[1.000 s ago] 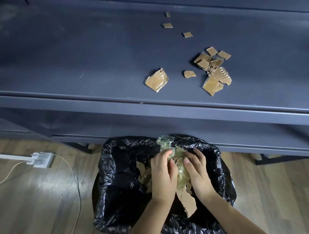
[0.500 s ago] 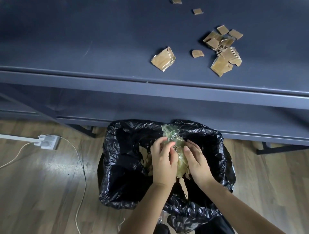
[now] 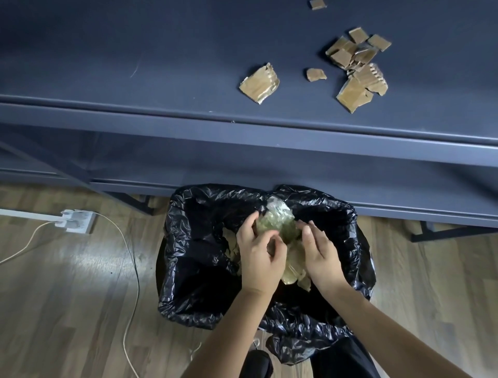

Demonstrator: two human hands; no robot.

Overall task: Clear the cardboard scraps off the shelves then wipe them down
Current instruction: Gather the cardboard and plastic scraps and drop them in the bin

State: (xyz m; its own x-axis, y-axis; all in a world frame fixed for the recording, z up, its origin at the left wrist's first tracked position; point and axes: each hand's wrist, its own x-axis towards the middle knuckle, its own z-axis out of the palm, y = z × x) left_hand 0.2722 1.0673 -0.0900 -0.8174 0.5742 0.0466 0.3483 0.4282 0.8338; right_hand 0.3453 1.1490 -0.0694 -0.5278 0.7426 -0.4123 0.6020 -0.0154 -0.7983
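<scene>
Both my hands hover over a bin lined with a black bag (image 3: 188, 242). Between them is a crumpled wad of clear tape and cardboard scraps (image 3: 279, 225). My left hand (image 3: 260, 256) curls its fingers on the wad's left side. On the right side, my right hand (image 3: 322, 256) presses against it with fingers loosely spread. More scraps lie inside the bag under the wad. On the dark blue shelf (image 3: 134, 54) remain a larger cardboard scrap (image 3: 260, 84), a small scrap (image 3: 315, 74) and a pile of several scraps (image 3: 358, 67).
One more scrap (image 3: 317, 3) lies at the top edge of view. A lower shelf (image 3: 242, 162) runs behind the bin. On the wooden floor to the left are a white power strip (image 3: 76, 221) and a cable (image 3: 129, 259).
The view has tilted down, so the shelf scraps sit higher and further right. My hands have spread slightly apart on the wad over the bag.
</scene>
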